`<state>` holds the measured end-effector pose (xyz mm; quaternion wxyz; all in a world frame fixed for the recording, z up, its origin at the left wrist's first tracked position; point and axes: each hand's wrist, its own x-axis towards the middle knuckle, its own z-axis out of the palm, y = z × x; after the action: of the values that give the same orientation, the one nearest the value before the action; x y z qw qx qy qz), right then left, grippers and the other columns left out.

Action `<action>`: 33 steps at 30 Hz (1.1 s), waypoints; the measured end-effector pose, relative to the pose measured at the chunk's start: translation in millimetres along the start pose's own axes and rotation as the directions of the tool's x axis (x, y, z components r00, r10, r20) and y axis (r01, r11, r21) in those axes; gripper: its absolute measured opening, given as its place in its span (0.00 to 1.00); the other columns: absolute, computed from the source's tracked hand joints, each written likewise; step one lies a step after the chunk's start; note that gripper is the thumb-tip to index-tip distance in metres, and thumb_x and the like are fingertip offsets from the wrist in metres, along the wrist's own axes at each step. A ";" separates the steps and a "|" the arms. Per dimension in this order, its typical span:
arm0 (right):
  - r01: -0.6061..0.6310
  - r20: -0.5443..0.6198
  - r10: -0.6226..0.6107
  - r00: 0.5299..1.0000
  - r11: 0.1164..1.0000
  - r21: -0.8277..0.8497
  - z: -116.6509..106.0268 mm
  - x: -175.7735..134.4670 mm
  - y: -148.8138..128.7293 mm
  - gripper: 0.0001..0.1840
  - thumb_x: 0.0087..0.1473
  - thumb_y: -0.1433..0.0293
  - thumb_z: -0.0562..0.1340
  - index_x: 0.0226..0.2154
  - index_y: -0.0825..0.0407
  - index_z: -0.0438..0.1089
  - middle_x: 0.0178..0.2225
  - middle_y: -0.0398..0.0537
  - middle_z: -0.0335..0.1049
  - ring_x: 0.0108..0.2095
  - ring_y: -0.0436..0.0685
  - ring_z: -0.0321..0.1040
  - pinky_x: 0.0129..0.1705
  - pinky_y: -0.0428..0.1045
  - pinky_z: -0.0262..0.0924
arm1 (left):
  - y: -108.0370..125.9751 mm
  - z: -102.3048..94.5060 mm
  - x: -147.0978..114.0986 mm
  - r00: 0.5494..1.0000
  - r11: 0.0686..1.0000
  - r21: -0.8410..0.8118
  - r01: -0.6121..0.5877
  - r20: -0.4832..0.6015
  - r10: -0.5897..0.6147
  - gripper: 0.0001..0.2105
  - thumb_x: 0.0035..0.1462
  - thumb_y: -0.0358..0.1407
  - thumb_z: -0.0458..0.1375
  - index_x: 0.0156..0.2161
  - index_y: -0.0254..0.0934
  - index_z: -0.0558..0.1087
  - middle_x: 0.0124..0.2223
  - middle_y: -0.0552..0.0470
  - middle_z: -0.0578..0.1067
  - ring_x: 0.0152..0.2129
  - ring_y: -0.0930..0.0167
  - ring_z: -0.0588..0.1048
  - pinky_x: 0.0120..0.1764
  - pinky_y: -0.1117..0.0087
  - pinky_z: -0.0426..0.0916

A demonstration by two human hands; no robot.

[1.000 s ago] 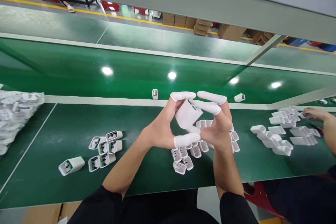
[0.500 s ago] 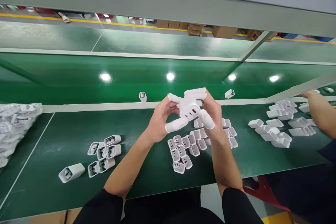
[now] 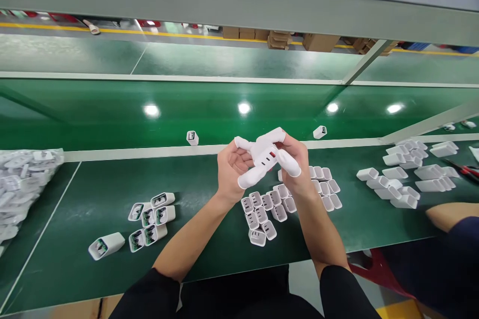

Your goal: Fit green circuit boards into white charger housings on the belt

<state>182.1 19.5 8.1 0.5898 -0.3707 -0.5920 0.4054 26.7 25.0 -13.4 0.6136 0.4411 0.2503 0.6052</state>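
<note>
In the head view, the person holds a white charger [image 3: 264, 157] above the green table [image 3: 217, 254], near the clock's centre. It is a smooth block with rounded edges; its end face, tilted toward the wearer, carries a row of small dark slots and one red one. Its rear is hidden by the fingers. The left hand [image 3: 232, 169] grips it from nine o'clock and the right hand [image 3: 292, 159] from three, both closed on it with white finger covers [image 3: 251, 176]. From the charger, slotted white shells [image 3: 260, 214] cluster at six o'clock, open cases with green boards [image 3: 151, 219] at eight, and a bag of white parts [image 3: 26, 184] at nine.
</note>
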 end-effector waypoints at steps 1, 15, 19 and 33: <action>0.001 0.000 -0.001 1.000 1.000 0.020 0.8 -0.2 0.3 0.25 0.63 0.43 0.71 0.39 0.48 0.80 0.39 0.49 0.78 0.35 0.58 0.72 0.29 0.51 0.68 | -1.0 -0.1 -0.3 1.000 1.000 -0.011 0.003 -0.003 -0.003 0.30 0.42 0.51 0.85 0.39 0.39 0.74 0.35 0.54 0.83 0.27 0.69 0.84 0.31 0.67 0.86; 0.146 -0.003 -0.148 0.989 0.978 -0.150 -16.1 -1.8 2.3 0.22 0.66 0.47 0.70 0.47 0.47 0.84 0.41 0.50 0.81 0.40 0.64 0.78 0.43 0.58 0.75 | -11.4 -1.1 4.0 0.995 1.000 0.000 0.024 0.096 -0.024 0.38 0.39 0.63 0.84 0.42 0.40 0.72 0.40 0.49 0.83 0.35 0.67 0.83 0.43 0.63 0.85; 0.115 -0.084 -0.153 0.985 0.929 -0.351 -14.7 -5.0 5.6 0.21 0.70 0.49 0.66 0.53 0.42 0.86 0.44 0.52 0.82 0.42 0.67 0.79 0.44 0.63 0.75 | -34.2 -18.3 19.6 0.997 0.998 0.056 -0.011 0.075 0.007 0.41 0.34 0.64 0.84 0.42 0.40 0.72 0.41 0.48 0.83 0.37 0.64 0.84 0.46 0.58 0.85; 0.073 -0.247 -0.133 0.960 0.969 -0.238 -11.4 0.7 13.8 0.38 0.71 0.33 0.53 0.60 0.38 0.83 0.54 0.56 0.84 0.43 0.73 0.83 0.57 0.80 0.71 | -89.4 -177.7 67.9 0.940 0.328 0.932 0.156 -0.242 0.241 0.14 0.61 0.18 0.64 0.48 0.35 0.75 0.54 0.37 0.75 0.51 0.57 0.77 0.57 0.52 0.76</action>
<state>193.0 26.1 -4.6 0.6369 -0.4542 -0.5699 0.2514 -66.5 143.7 -159.8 0.1743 0.6095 0.6432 0.4294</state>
